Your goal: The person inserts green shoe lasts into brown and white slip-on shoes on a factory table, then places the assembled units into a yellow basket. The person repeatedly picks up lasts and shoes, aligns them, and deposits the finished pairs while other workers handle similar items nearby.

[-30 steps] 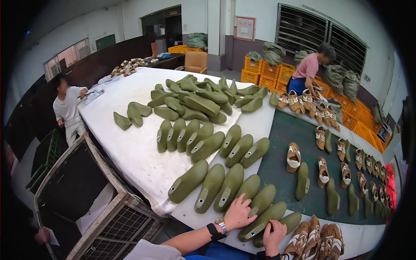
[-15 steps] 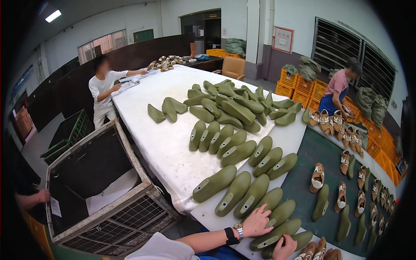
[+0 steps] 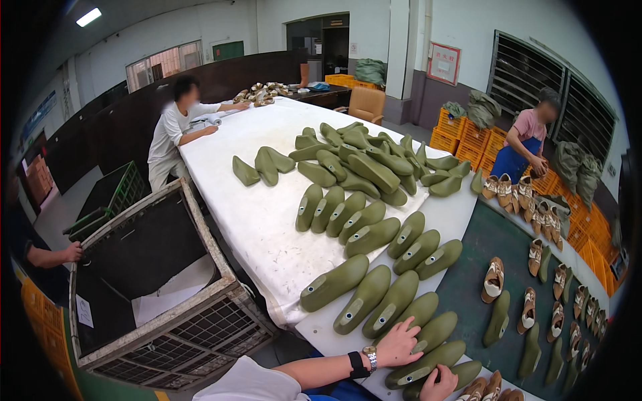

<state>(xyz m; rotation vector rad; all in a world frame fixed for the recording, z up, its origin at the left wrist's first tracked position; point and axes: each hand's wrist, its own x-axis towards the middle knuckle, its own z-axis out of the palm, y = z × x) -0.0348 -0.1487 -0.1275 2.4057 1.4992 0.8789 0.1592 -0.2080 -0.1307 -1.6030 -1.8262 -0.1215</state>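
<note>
My left hand (image 3: 399,343), with a watch and a black band at the wrist, lies with fingers spread over the green shoe lasts in the near row. Its fingertips touch a last (image 3: 438,330) there. Close by on the right, my right hand (image 3: 439,385) curls its fingers over the nearest shoe last (image 3: 466,371), partly hidden beneath it. Between the two hands lies another last (image 3: 428,363). Farther left in the same row are more lasts (image 3: 334,283), side by side, with small round holes showing on their ends.
A heap of lasts (image 3: 371,170) covers the middle of the white table (image 3: 227,200). On the right, a green surface (image 3: 461,281) bears brown-and-white shoes (image 3: 493,277) and lasts. A wheeled-looking crate (image 3: 221,314) stands left. Co-workers are at the far left, far right and beside the crate.
My hands stay nearly in place on the lasts. The far-left person leans farther over the table toward the shoe pile. Another person's hand now rests higher on the crate's rim. The view shifts slightly.
</note>
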